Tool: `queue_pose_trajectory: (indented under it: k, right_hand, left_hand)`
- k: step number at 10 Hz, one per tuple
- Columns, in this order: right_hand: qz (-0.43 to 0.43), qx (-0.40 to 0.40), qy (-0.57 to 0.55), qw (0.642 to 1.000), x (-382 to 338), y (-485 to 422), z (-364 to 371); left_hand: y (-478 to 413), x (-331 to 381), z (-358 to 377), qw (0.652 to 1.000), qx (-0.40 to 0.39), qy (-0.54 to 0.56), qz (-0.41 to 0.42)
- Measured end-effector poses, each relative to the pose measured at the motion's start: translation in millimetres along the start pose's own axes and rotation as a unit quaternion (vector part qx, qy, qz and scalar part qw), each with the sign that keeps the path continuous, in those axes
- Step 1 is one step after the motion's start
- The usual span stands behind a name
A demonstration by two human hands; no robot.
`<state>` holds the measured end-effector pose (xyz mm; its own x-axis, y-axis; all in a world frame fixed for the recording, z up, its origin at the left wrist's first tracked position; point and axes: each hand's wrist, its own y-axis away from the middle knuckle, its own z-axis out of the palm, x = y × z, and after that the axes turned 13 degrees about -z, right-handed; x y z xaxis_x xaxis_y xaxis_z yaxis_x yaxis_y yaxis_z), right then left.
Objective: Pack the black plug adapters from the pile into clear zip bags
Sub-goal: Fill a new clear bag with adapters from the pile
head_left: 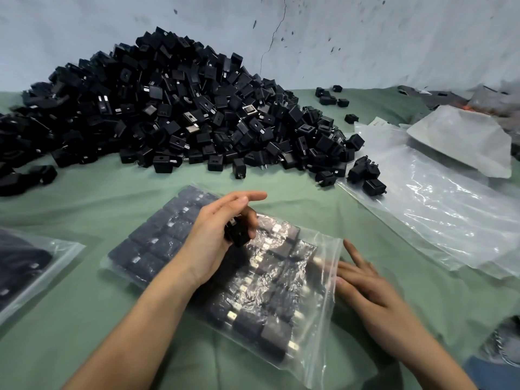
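Table (118,190) is covered in dull green cloth, a bit creased. Behind it is a pale blue-white wall (380,38), scuffed with dark chips, and a thin crack (272,35) runs down to the top of the pile.

Pile of black plug adapters (174,108) sits at the back left against the wall and spreads wide across the cloth. A few stray adapters (329,97) lie apart to its right.

Zip bag (320,313) lies flat at centre front with its mouth towards the right. It's packed with adapters in neat rows, metal prongs showing through the plastic.

Left hand (213,237) hovers over the bag. Thumb and curled fingers grip one loose adapter (239,235), index finger stretched out.

Right hand (365,282) lies flat at the bag's mouth, fingers straight and gripping nothing. Some fingertips show blurred through the plastic flap; can't tell whether they're inside the bag or under it.

Second filled bag (36,268) is at the left edge, partly cut off. A stack of empty clear bags (439,220) is on the right, with a small cluster of adapters (365,175) on its near corner and a cloudy white packet (464,142) behind it.

Writing: a white slip (380,121) by the stack carries print too small to read.
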<state>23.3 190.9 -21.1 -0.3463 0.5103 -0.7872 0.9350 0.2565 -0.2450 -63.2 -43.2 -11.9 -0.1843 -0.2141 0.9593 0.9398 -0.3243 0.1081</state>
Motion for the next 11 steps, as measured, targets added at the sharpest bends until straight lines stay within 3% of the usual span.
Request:
queue_pose_trajectory:
  k: [2, 7, 9, 10, 11]
  right_hand:
    - [0.013, -0.011, -0.062, 0.998, 3, 4, -9]
    - [-0.001, -0.026, -0.008, 1.000, -2, 3, -2]
    - [-0.040, 0.086, 0.052, 0.994, -4, 24, 4]
    - [-0.042, 0.175, 0.040, 0.983, -9, 26, 0]
    - [-0.087, 0.213, 0.081, 0.970, -24, 19, -5]
  left_hand:
    - [-1, 0, 0, 1.000, 0.004, 0.000, -0.003]
    - [0, 3, -1, 0.997, -0.027, 0.069, -0.018]
    - [-5, -3, -2, 0.997, 0.019, 0.072, -0.031]
    - [-4, -1, -1, 0.997, 0.008, 0.069, -0.022]
    - [-2, 1, 2, 0.999, 0.000, 0.043, -0.023]
